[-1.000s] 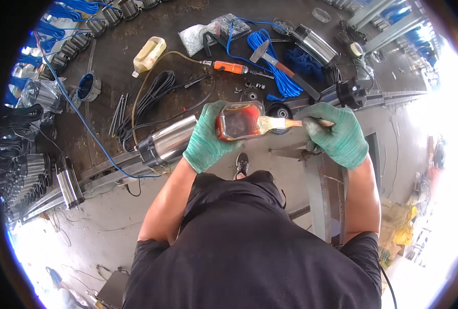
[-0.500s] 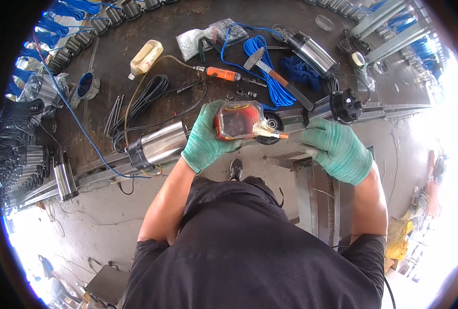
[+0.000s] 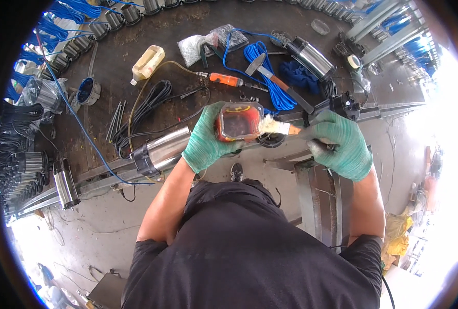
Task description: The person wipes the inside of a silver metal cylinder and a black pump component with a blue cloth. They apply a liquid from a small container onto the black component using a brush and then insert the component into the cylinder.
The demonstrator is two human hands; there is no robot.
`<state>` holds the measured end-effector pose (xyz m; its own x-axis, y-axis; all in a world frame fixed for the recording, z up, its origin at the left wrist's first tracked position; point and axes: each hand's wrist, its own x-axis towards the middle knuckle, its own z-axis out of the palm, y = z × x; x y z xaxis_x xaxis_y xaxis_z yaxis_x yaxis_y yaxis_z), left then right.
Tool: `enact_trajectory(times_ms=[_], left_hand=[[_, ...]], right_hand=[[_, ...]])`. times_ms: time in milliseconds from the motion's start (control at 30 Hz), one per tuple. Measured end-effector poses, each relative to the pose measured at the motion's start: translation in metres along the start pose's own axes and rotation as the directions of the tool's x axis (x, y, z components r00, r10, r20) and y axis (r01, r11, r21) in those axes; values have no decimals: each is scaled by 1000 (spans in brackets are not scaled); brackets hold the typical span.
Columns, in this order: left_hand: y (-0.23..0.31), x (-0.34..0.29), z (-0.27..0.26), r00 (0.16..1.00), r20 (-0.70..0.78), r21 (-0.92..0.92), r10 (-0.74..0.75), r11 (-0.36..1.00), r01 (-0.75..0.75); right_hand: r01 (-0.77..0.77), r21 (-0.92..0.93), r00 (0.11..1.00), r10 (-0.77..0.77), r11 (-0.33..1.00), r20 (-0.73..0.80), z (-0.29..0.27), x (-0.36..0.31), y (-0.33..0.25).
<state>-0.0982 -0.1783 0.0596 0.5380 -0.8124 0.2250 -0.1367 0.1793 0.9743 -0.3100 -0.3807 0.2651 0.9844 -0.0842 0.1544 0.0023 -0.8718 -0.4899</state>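
My left hand (image 3: 207, 138), in a green knit glove, grips a red-sided, open plastic tub (image 3: 241, 122) with a dark wet-looking bottom. My right hand (image 3: 341, 144), gloved alike, is closed round the wooden handle of a paintbrush (image 3: 280, 127). The brush points left, its pale, clumped bristles at the tub's right rim. Under the brush, a black round pump part (image 3: 272, 140) is partly hidden. Left of my left hand, a shiny steel motor cylinder (image 3: 163, 149) lies along the bench edge. Beyond my right hand lies a black-ended motor (image 3: 346, 105).
On the dark bench (image 3: 136, 38) lie a hammer (image 3: 278, 82), a coil of blue cable (image 3: 263, 62), an orange air tool (image 3: 226, 79), a yellowish plastic jug (image 3: 148, 64), black cable (image 3: 151, 103) and another steel cylinder (image 3: 311, 57). Several motors with blue cables line the far left edge.
The paintbrush has come up and right out of the tub, so its bristles now show at the rim. My right hand has turned slightly; the tub stays nearly in place.
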Motion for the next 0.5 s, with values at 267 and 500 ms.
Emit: enact_trajectory(times_ms=[267, 500], left_hand=[[5, 0, -7, 1000, -10, -109, -24, 994, 23], [2, -5, -21, 999, 16, -81, -42, 996, 43]], right_hand=[[-10, 20, 999, 9, 1000, 41, 21, 13, -1], [41, -143, 998, -35, 989, 49, 3, 6, -19]])
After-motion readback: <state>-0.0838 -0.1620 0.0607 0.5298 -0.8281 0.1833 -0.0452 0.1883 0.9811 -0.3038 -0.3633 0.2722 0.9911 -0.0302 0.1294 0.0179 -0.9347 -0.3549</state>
